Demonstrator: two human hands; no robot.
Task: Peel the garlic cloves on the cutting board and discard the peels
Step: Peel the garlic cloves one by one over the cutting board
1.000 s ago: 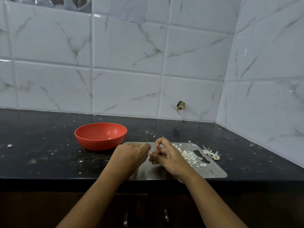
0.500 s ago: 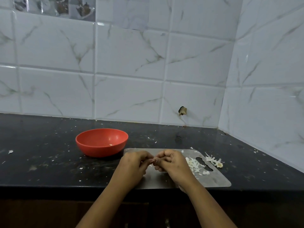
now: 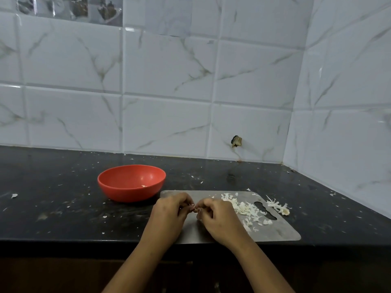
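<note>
Both hands closed in on one spot: left hand [image 3: 171,210] and right hand [image 3: 216,216] have fingers curled, fingertips meeting knuckle to knuckle over the near-left part of the cutting board [image 3: 275,230]. They pinch a small thing between them, likely the garlic clove [image 3: 194,210], mostly hidden by the fingers, so can't tell how much skin is left on it

A second ago the hands sat slightly apart, the right one's fingers lifted and a pale bit showing between; half a second ago the tips met; now the pinch is tighter and both wrists are lower on the board. Reads as a fresh bite on the skin, so the step is mid-peel, not discard

Peels [image 3: 245,209] lie in a loose pile just right of the grip, same spot as before, nothing added. Stem scrap [image 3: 280,207] further right, at the board's far end, unmoved. Red bowl [image 3: 131,183] sits left of and beyond the grip, just off the board's corner, with a pale speck inside. Bowl and board sit lower in view than before, so the head tilted; they didn't move

Peels not yet discarded
</note>
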